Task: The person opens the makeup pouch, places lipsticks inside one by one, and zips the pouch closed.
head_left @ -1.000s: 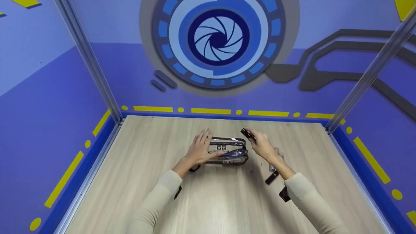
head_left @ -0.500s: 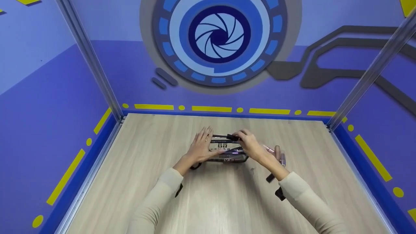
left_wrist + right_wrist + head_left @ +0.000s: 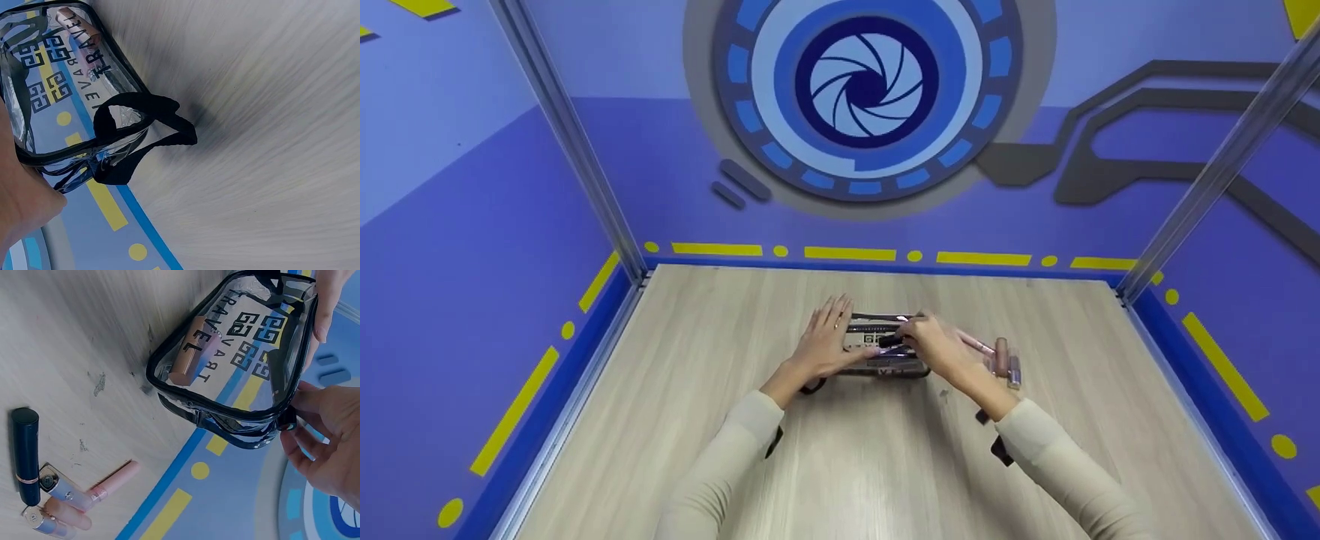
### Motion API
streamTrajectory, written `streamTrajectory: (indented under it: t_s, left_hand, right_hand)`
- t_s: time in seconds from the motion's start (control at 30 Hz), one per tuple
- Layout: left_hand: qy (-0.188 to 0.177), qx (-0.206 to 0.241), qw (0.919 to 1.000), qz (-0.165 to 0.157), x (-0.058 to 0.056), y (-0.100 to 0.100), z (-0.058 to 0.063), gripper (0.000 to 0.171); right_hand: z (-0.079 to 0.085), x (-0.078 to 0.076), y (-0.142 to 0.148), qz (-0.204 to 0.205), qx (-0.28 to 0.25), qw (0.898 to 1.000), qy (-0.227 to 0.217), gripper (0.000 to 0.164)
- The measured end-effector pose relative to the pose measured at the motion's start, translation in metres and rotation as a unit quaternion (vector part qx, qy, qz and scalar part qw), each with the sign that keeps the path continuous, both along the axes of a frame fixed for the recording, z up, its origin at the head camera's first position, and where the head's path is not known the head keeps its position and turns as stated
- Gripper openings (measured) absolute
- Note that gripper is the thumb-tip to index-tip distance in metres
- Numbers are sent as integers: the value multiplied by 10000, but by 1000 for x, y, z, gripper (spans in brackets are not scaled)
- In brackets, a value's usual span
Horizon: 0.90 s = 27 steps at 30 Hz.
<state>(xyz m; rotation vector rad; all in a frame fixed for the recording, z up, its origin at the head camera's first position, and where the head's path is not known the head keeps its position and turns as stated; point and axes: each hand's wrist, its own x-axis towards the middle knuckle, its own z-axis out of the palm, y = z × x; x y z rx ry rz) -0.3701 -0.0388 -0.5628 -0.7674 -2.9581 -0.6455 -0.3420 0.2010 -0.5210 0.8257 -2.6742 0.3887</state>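
Note:
A clear pouch with black trim and "TRAVEL" lettering (image 3: 244,391) stands on the table, its black strap loop (image 3: 126,163) on the left side. My left hand (image 3: 819,345) rests on the pouch's left end, fingers straight and thumb stretched along its top edge. At the other end my right hand (image 3: 941,346) pinches a black cosmetic tube (image 3: 889,340) at the pouch's top opening. In the right wrist view only the end of this tube shows by the fingertips. A brownish tube (image 3: 187,354) lies inside the pouch, with something pinkish beside it.
Right of the pouch lie several loose cosmetic tubes: a black one with a gold band (image 3: 26,453), a pink one (image 3: 115,481), a brown one (image 3: 1000,355) and a clear-capped one (image 3: 1014,369). Blue panels (image 3: 870,232) enclose the table (image 3: 840,465) at back and sides.
My right hand has brought the black tube leftward from beside the pouch to its top opening, then slightly nearer to me. My left hand stays on the pouch.

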Motion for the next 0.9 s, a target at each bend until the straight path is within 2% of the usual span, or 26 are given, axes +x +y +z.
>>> streamTrajectory:
  t_s: [0.2, 0.37, 0.47, 0.6, 0.73, 0.83, 0.9]
  left_hand:
    - [76, -17, 10000, -58, 0, 0, -1, 108]
    - [115, 67, 9999, -51, -1, -1, -3, 109]
    - [119, 56, 9999, -41, -1, -1, -3, 111]
    - [58, 12, 10000, -18, 0, -1, -1, 111]
    - [72, -14, 10000, 17, 1, 1, 1, 109]
    - [85, -51, 9999, 42, 1, 1, 0, 109]
    - [55, -79, 9999, 61, 1, 2, -2, 110]
  right_hand:
    - [-2, 2, -3, -308, 160, 9994, -47, 13]
    - [-4, 2, 0, -157, 4, 9999, -45, 10]
    - [-5, -1, 5, 94, -297, 9995, 37, 8]
    - [-8, -10, 21, 207, -1241, 9920, 21, 8]
    - [-11, -21, 49, -498, -1889, 9805, -234, 12]
    - [-19, -26, 71, -1241, -1828, 9734, -604, 15]
    - [-29, -27, 84, -1509, -1728, 9699, -814, 18]
